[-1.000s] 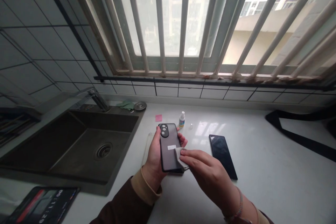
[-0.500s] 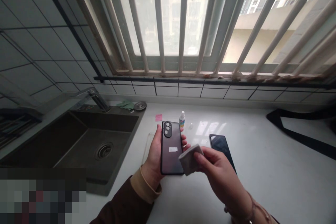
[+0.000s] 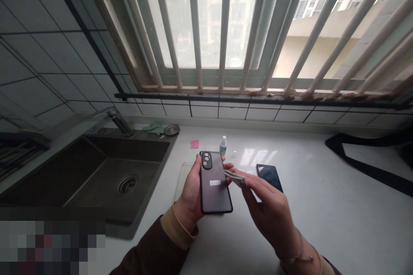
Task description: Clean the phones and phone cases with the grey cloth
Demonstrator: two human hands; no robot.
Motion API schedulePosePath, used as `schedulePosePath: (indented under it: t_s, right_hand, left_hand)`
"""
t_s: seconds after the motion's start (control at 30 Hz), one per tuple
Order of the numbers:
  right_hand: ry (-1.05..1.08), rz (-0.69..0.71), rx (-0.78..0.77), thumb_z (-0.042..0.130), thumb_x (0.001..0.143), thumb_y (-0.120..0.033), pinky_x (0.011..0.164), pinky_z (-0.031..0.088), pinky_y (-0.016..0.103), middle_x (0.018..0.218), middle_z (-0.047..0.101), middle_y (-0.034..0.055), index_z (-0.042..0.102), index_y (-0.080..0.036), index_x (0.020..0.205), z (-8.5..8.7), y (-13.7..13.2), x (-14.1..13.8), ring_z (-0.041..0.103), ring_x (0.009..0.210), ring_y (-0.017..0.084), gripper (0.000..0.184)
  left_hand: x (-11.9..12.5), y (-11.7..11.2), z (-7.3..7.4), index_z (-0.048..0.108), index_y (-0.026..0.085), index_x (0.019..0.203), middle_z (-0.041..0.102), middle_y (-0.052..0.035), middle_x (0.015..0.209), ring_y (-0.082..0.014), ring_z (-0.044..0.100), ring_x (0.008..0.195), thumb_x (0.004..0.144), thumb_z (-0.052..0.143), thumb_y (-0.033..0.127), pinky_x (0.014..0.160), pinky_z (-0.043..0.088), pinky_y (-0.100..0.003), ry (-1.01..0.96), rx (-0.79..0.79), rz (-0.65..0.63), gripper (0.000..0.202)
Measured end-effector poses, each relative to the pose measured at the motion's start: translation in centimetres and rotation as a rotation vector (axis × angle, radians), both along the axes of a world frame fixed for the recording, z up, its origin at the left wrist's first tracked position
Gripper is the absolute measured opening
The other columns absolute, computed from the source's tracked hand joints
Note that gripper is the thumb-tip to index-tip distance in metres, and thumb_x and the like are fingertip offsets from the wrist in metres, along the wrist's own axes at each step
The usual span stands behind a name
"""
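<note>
A flat, round-cornered cased phone [image 3: 213,174] is presented back up, its smoky, matte, translucent panel framed by a glossy black rim; a dark oval camera island [image 3: 206,160] is set into the upper left corner, and a small whitish label [image 3: 214,183] is stuck near the middle. The phone is held in the left hand [image 3: 192,193], the thumb being laid along one long edge while the other fingers are curled round from beneath, their tips showing past the opposite edge. A thin grey cloth [image 3: 235,177], soft and folded into a flat pad, is pinched in the right hand [image 3: 271,204], with the thumb below and the fingers nearly straight above. The cloth's tip is brought to the phone's right edge, but whether the two touch cannot be told. Just past the left fingertips, a small white plastic bottle [image 3: 223,146] with a coloured label is stood upright, a tiny white piece [image 3: 234,154] lying near it. Ahead of the left thumb, a square pink paper note [image 3: 194,144] is laid flat, and a clear, thin-edged panel [image 3: 183,176] is partly covered by the left hand. Behind the right fingers, a glossy black slab [image 3: 270,176] is partly hidden. Everything is borne by a smooth, pale, reflective counter [image 3: 338,215].
</note>
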State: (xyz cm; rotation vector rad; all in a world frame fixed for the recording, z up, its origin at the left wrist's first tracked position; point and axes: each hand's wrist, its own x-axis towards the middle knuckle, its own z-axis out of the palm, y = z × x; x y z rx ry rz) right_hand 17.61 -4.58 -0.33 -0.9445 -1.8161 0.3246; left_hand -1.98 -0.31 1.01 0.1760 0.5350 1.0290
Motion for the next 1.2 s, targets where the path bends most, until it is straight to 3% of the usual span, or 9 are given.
schedulePosePath:
  t_s: [0.27, 0.43, 0.57, 0.67, 0.8, 0.87, 0.93, 1.03, 1.2]
  right_hand:
    - [-0.257, 0.385, 0.183, 0.058, 0.102, -0.002, 0.121, 0.053, 0.041, 0.141, 0.072, 0.0124, 0.066, -0.014, 0.14, 0.3, 0.1, -0.8, 0.061, 0.142, 0.023, 0.041]
    - [-0.301, 0.369, 0.201, 0.055, 0.102, 0.0, 0.127, 0.046, 0.043, 0.143, 0.071, 0.01, 0.067, -0.015, 0.141, -0.2, 0.1, -0.8, 0.058, 0.145, 0.022, 0.043]
    - [-0.281, 0.317, 0.184, 0.054, 0.101, 0.002, 0.129, 0.041, 0.047, 0.145, 0.07, 0.0084, 0.064, -0.019, 0.147, -0.8, 0.4, -0.7, 0.058, 0.145, 0.024, 0.051]
    - [-0.057, 0.25, -0.022, 0.057, 0.104, -0.007, 0.122, 0.05, 0.047, 0.141, 0.073, 0.0072, 0.067, -0.025, 0.145, -0.8, 0.3, -0.4, 0.067, 0.135, 0.025, 0.047]
    - [0.491, 0.125, -0.597, 0.06, 0.108, -0.039, 0.103, 0.064, 0.045, 0.127, 0.079, 0.011, 0.077, -0.023, 0.131, -0.9, 0.9, 0.3, 0.077, 0.117, 0.029, 0.033]
    - [0.738, 0.045, -0.7, 0.062, 0.105, -0.05, 0.101, 0.065, 0.044, 0.125, 0.08, 0.0129, 0.079, -0.019, 0.124, -1.1, 1.5, 0.7, 0.077, 0.115, 0.03, 0.04]
    - [0.797, -0.102, -0.621, 0.065, 0.102, -0.053, 0.101, 0.065, 0.045, 0.123, 0.081, 0.0129, 0.079, -0.018, 0.123, -1.2, 1.9, 1.2, 0.077, 0.114, 0.03, 0.043]
    - [0.462, -0.328, -0.353, 0.065, 0.104, -0.044, 0.103, 0.064, 0.047, 0.121, 0.081, 0.0111, 0.077, -0.02, 0.129, -1.1, 1.9, 1.8, 0.077, 0.116, 0.031, 0.037]
    - [-0.104, -0.115, 0.017, 0.053, 0.107, -0.014, 0.12, 0.054, 0.046, 0.15, 0.066, 0.0073, 0.066, -0.027, 0.147, -1.3, 1.4, 0.9, 0.067, 0.136, 0.027, 0.045]
  left_hand:
    - [-0.4, 0.1, -0.1, 0.07, 0.004, 0.125, 0.075, -0.0186, 0.101, -0.0274, 0.075, 0.095, 0.108, 0.04, 0.059, 0.099, 0.058, -0.042, -0.082, -0.071, 0.041, 0.064]
    - [-0.8, 0.3, -0.2, 0.068, 0.002, 0.13, 0.076, -0.0228, 0.111, -0.0296, 0.076, 0.101, 0.108, 0.039, 0.06, 0.102, 0.056, -0.043, -0.072, -0.067, 0.023, 0.069]
    - [-0.7, 0.1, -0.4, 0.063, -0.007, 0.136, 0.074, -0.0293, 0.121, -0.0328, 0.074, 0.111, 0.105, 0.037, 0.068, 0.11, 0.051, -0.043, -0.107, -0.01, -0.143, 0.086]
    - [-0.4, -0.1, -0.6, 0.062, -0.009, 0.137, 0.072, -0.0313, 0.127, -0.0349, 0.071, 0.117, 0.105, 0.035, 0.068, 0.115, 0.046, -0.046, -0.095, 0.065, -0.192, 0.088]
    - [0.1, -0.4, -0.6, 0.064, 0.009, 0.143, 0.069, -0.0234, 0.139, -0.0353, 0.071, 0.118, 0.108, 0.04, 0.06, 0.108, 0.05, -0.054, 0.029, 0.068, -0.208, 0.066]
    - [0.2, -0.6, -0.5, 0.065, 0.012, 0.142, 0.068, -0.0243, 0.141, -0.0369, 0.07, 0.12, 0.107, 0.041, 0.062, 0.103, 0.053, -0.055, 0.088, 0.056, -0.284, 0.066]
    - [0.2, -0.7, -0.5, 0.068, 0.007, 0.136, 0.068, -0.0285, 0.139, -0.0376, 0.07, 0.122, 0.106, 0.041, 0.065, 0.101, 0.054, -0.051, 0.132, 0.06, -0.35, 0.07]
    - [0.3, -0.9, -0.5, 0.071, 0.004, 0.129, 0.069, -0.0304, 0.136, -0.0364, 0.069, 0.125, 0.105, 0.042, 0.066, 0.104, 0.053, -0.047, 0.168, 0.075, -0.375, 0.073]
    - [0.8, -1.0, -1.5, 0.072, 0.009, 0.132, 0.076, -0.0229, 0.126, -0.0335, 0.073, 0.117, 0.106, 0.048, 0.058, 0.105, 0.053, -0.045, 0.122, 0.082, -0.333, 0.061]
